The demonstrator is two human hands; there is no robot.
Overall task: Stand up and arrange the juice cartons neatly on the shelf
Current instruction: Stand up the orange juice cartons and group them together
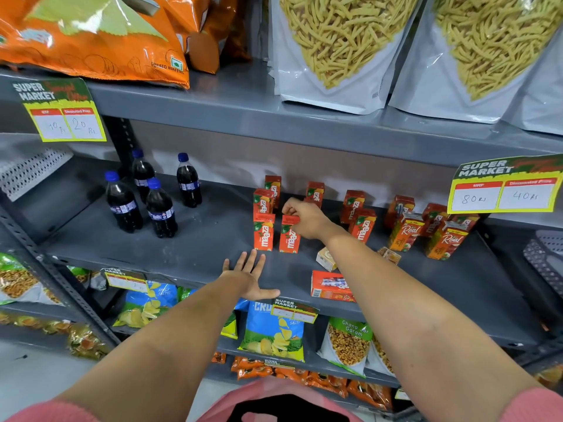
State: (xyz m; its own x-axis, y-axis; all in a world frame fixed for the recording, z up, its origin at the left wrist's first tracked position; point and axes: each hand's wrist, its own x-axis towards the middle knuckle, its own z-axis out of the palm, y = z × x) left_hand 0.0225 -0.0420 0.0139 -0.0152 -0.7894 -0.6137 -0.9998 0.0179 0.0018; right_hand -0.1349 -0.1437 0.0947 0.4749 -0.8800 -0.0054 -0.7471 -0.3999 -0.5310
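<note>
Several small red Maaza juice cartons stand on the grey shelf (198, 248). My right hand (304, 219) grips the top of one upright carton (288, 236), which stands beside another upright carton (263, 233) to its left. More red cartons (359, 220) stand scattered behind and to the right, with two taller Real cartons (406, 231) at the right. One red carton (330, 286) lies flat near the shelf's front edge. My left hand (248, 278) rests flat on the shelf front, fingers spread, holding nothing.
Several dark cola bottles (158, 208) stand at the shelf's left. Two small beige boxes (326, 258) lie behind my right forearm. Snack bags fill the shelves above and below. Yellow price tags (502, 193) hang from the shelf edges. A grey basket (545, 260) sits at far right.
</note>
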